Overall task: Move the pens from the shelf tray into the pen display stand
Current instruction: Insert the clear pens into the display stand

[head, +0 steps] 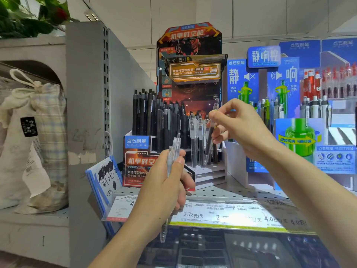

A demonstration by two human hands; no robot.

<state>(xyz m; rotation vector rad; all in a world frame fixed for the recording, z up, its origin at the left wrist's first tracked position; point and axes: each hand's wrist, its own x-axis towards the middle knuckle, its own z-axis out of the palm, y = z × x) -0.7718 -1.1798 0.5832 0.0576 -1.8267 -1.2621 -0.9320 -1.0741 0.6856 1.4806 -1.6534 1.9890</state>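
My left hand [164, 182] grips a small bunch of clear-barrelled pens [173, 149] upright, their tips showing below the wrist. My right hand [233, 122] pinches one clear pen with a black refill [209, 144] and holds it tilted over the front rows of the pen display stand [204, 173]. The stand is an orange and black cardboard unit on the shelf, with several black pens at its back left and a few clear pens standing in its front holes. The shelf tray cannot be made out.
A blue pen display [289, 113] with green and white pens stands to the right. A grey shelf upright [87, 93] and a cloth drawstring bag [34, 132] are on the left. Price labels [222, 215] run along the shelf's front edge. A blue test notepad [104, 176] leans beside the stand.
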